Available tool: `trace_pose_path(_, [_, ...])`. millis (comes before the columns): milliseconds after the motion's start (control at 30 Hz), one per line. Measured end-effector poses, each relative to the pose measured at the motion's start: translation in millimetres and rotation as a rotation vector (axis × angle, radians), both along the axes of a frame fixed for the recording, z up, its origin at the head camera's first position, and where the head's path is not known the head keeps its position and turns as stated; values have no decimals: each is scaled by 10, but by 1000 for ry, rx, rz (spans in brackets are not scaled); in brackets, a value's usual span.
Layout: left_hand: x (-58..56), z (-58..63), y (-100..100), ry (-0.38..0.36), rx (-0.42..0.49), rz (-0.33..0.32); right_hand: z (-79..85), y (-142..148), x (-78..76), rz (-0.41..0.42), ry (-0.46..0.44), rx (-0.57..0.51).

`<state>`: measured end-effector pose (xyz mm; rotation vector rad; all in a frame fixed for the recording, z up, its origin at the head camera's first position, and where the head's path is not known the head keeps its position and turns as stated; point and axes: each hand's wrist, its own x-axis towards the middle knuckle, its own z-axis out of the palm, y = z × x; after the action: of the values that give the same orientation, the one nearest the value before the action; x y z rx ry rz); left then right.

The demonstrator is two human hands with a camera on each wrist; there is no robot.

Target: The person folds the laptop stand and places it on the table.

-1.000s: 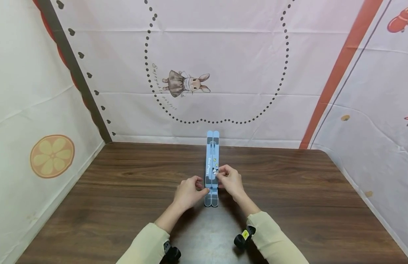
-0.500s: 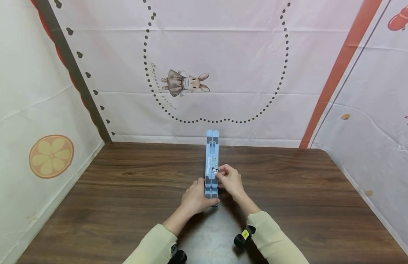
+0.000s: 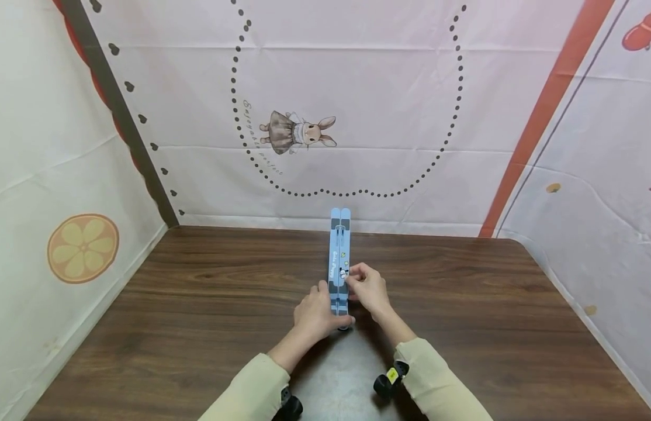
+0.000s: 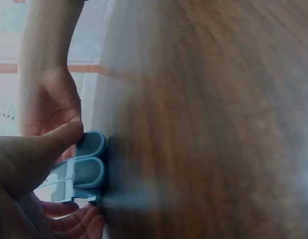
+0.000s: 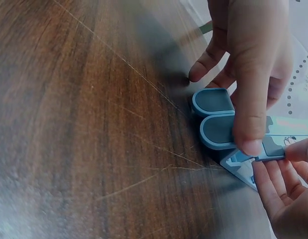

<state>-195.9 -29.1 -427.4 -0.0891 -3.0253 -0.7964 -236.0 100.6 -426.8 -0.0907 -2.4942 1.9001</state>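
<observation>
A folded light-blue laptop stand [image 3: 339, 251] with dark grey pads and a small cartoon print lies lengthwise on the table, pointing away from me. My left hand [image 3: 314, 313] grips its near end, the thumb laid across the top and the fingers along the left side. My right hand [image 3: 370, 290] pinches the right edge around mid-length. In the right wrist view, the rounded padded ends of the stand [image 5: 217, 132] show beside the left thumb, and part of the near end is raised off the table. The left wrist view shows the same ends [image 4: 89, 172] between both hands.
The dark wood table [image 3: 225, 280] stretches out on both sides. A printed cloth wall [image 3: 388, 117] rises behind its far edge, close to the stand's far end. More cloth hangs at the left and right. A small black camera [image 3: 391, 379] sits on each wrist.
My left hand has moved right and its thumb now lies across the stand's near end, where before it touched the left edge. The right hand has kept its place.
</observation>
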Motion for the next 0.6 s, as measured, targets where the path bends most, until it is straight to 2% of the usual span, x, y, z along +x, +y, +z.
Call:
trace_pose_path(100, [-3, -13, 5, 11, 2, 6, -6, -5, -5, -3, -7, -10])
trace_pose_path(367, [-4, -4, -6, -25, 11, -5, -20, 13, 6, -1, -12, -26])
trace_pose_path(600, [-10, 39, -64, -17, 31, -46, -8, 24, 7, -8, -16, -53])
